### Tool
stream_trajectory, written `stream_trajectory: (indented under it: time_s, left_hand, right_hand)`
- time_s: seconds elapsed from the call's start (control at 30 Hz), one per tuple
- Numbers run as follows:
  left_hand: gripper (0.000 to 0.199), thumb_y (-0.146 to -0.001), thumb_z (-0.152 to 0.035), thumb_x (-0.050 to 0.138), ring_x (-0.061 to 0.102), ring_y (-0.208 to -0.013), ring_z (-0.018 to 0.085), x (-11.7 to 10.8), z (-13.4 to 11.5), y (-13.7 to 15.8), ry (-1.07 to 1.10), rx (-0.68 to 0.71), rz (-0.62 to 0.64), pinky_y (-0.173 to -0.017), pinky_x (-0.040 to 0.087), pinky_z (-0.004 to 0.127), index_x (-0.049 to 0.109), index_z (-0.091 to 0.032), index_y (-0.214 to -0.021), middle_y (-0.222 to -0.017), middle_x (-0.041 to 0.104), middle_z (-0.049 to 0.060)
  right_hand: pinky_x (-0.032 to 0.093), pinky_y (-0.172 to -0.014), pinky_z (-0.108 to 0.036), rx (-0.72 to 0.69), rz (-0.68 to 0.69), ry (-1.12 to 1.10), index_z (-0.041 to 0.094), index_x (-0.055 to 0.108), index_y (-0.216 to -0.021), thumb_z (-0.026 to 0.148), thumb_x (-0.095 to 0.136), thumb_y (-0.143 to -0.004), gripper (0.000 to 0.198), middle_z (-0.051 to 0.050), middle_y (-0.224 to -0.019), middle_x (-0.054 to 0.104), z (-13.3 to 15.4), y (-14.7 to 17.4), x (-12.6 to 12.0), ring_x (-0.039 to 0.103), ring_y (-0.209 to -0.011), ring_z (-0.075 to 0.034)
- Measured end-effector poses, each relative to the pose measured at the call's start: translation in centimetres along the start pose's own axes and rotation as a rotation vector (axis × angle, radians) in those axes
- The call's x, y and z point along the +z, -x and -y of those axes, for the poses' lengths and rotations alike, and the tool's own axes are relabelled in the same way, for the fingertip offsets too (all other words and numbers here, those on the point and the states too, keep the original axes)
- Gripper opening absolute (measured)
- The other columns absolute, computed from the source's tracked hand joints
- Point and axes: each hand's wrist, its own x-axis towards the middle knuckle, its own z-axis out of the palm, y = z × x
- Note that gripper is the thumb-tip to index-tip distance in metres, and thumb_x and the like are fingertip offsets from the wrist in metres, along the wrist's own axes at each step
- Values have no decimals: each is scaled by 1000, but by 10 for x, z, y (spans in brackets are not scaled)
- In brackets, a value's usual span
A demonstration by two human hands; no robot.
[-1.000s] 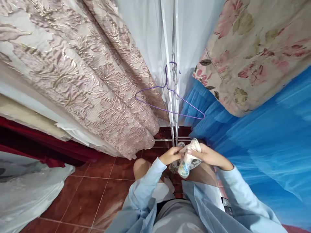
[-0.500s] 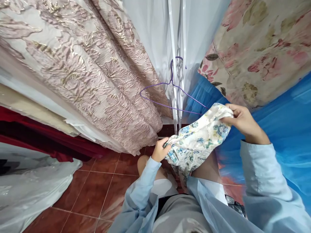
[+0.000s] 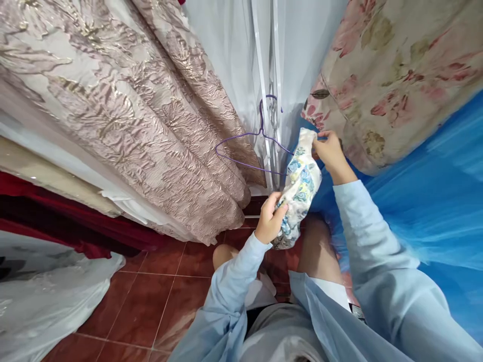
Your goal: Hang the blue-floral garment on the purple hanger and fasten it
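Between my two hands is a white garment (image 3: 302, 183) with blue and yellow flowers; its exact kind does not show. My left hand (image 3: 270, 218) is closed on its lower left edge, thumb on top. At the upper right edge, my right hand (image 3: 330, 153) pinches the cloth near the top. A purple wire hanger (image 3: 241, 163) hangs behind by its hook, and its right end goes out of sight behind the garment.
Pink-gold brocade fabric (image 3: 151, 115) hangs at the left. A floral cloth (image 3: 400, 85) and blue tulle (image 3: 415, 211) hang at the right. White metal poles (image 3: 264, 90) stand behind the hanger. Red tiles (image 3: 143, 301) cover the floor.
My right hand has moved left and up, and my left hand right and up. The garment is now bunched narrower and more upright, over the hanger's right end.
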Motion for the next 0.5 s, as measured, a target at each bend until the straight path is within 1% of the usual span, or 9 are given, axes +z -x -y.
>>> stream_trajectory:
  time_s: [0.07,0.1,0.17,0.2,0.3,0.37,0.4,0.43,0.5]
  left_hand:
    - [25,-93,-43,60,60,-95,19,-1,5,-2,58,-40,-70,-88,48,27,60,-19,-101,-98,65,5]
    - [26,-93,-44,60,60,-94,19,-1,9,-1,88,-69,-100,-88,48,27,60,-19,-100,-97,65,4]
    - [28,-92,-46,62,60,-93,18,-1,17,1,148,-117,-156,-88,48,27,60,-20,-101,-97,64,3]
    - [28,-92,-47,63,60,-93,18,-1,22,2,175,-130,-184,-89,48,27,59,-21,-103,-98,65,3]
    - [31,-90,-46,66,61,-100,19,-7,34,3,209,-123,-250,-94,47,28,59,-22,-107,-105,65,4]
    - [34,-87,-47,69,61,-103,20,-18,39,1,201,-117,-240,-96,47,29,60,-21,-107,-107,66,5]
    - [35,-85,-47,71,61,-102,21,-25,41,0,190,-123,-214,-95,47,29,61,-21,-106,-106,66,4]
    - [37,-82,-47,74,62,-100,20,-33,43,-1,175,-138,-172,-93,47,29,61,-20,-105,-104,66,4]
    - [39,-76,-44,80,62,-93,19,-52,48,-3,136,-200,-56,-87,47,27,62,-18,-99,-96,66,3]
  right_hand:
    - [51,-64,-33,53,30,-49,20,46,-130,40,65,-88,51,-7,-98,66,2,16,12,64,-74,-21]
    - [53,-70,-35,24,34,-42,21,45,-133,43,63,-90,52,-8,-105,67,4,27,17,67,-82,-22]
    - [54,-82,-38,-130,65,42,23,44,-139,47,56,-95,52,-11,-119,67,9,54,22,68,-94,-24]
    - [53,-85,-39,-203,76,98,24,43,-141,49,53,-96,52,-11,-122,67,13,67,24,68,-95,-24]
    - [53,-82,-39,-371,103,218,23,47,-141,51,53,-97,53,-11,-118,71,22,97,25,69,-87,-24]
    - [52,-81,-38,-467,109,267,22,58,-132,49,54,-96,46,-10,-111,73,25,103,24,69,-89,-26]
    - [52,-81,-37,-502,105,292,21,64,-126,47,54,-97,41,-10,-109,74,25,103,22,69,-92,-27]
    - [52,-80,-36,-523,98,319,22,68,-120,46,54,-97,37,-10,-107,75,24,100,20,70,-94,-27]
    - [50,-76,-35,-519,90,370,22,74,-114,43,55,-96,33,-8,-102,77,22,93,14,71,-89,-27]
